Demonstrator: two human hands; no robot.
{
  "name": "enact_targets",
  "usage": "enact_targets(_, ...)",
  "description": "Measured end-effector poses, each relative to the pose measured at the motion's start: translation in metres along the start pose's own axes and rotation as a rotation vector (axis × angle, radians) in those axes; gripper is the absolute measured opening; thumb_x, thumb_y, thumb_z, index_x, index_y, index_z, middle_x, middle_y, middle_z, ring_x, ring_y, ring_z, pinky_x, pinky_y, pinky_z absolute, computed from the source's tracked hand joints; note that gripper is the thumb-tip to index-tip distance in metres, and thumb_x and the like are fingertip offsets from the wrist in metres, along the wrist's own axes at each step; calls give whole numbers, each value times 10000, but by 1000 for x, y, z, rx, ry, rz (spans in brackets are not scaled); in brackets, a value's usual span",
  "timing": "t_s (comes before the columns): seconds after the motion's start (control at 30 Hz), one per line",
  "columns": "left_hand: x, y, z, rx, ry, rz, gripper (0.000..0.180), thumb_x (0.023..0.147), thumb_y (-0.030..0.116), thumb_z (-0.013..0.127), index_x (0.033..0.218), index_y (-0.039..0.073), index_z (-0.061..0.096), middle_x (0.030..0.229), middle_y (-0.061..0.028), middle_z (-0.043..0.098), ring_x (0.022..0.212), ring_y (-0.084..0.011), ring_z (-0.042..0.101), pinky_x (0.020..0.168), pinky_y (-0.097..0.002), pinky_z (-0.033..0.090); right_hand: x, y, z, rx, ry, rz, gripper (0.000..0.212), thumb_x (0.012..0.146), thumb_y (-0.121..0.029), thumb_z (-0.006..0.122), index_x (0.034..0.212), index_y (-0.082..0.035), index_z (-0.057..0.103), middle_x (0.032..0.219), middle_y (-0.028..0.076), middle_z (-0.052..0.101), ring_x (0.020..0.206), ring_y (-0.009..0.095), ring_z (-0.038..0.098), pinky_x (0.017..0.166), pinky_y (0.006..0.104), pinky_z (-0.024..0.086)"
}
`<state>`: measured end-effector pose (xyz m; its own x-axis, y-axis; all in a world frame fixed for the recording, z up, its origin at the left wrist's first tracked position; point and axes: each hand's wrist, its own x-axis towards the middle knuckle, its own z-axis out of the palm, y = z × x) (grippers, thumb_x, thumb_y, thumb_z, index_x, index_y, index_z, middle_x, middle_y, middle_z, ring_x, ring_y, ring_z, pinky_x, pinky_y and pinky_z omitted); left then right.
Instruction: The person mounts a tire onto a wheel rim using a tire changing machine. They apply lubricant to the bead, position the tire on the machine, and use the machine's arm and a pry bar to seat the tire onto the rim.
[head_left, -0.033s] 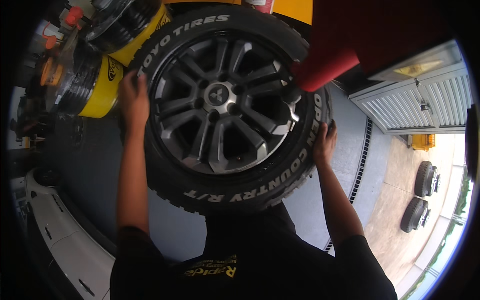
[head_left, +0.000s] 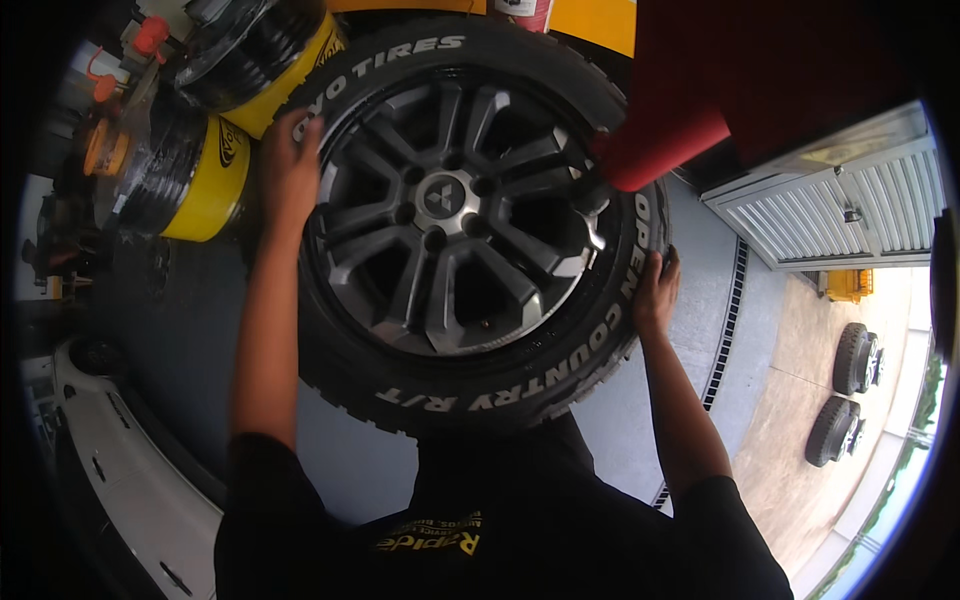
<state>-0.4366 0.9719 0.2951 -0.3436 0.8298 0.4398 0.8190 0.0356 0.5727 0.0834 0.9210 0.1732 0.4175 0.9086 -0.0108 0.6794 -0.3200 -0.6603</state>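
Note:
A large black tire (head_left: 352, 398) with white raised lettering is mounted on a dark grey alloy wheel (head_left: 440, 198) with paired spokes. It lies face-up in front of my body. My left hand (head_left: 290, 170) grips the tire's upper left edge, its fingers bent over the sidewall and slightly blurred. On the opposite side, my right hand (head_left: 655, 292) curls around the tread at the right edge, with some fingertips hidden behind the tire. A red cylindrical machine part (head_left: 668, 148) with a dark tip (head_left: 590, 190) extends over the wheel's right rim.
Yellow-and-black drums (head_left: 208, 180) stand at upper left. A white car (head_left: 130, 470) is parked at lower left. On the right are a louvred metal cabinet (head_left: 800, 220), a floor drain grate (head_left: 727, 335) and more wheels (head_left: 828, 430). A red-and-white container (head_left: 522, 12) sits beyond the tire.
My left hand has slid up and right along the tire's edge, covering part of the lettering. The wheel appears slightly lower and farther right in view. My right hand keeps its place on the tread.

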Motion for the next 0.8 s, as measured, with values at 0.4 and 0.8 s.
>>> enact_targets(0.4,274,-6,205,-8,-986,37,683,1002,639,466,1403,114,639,1351,-166,665,1188,-270,651,1068,-399,441,0,1,-3,36,13,79,620,1066,-506,417,1489,-54,442,1467,277,515,1383,430,475,1155,463,356)
enact_targets(0.8,319,-52,234,-339,-1210,-164,551,1081,473,333,1283,118,702,1111,-77,753,912,-166,696,884,-329,539,18,-26,7,141,16,326,749,974,-658,473,1444,-76,500,1382,277,600,1330,409,549,1118,448,406)
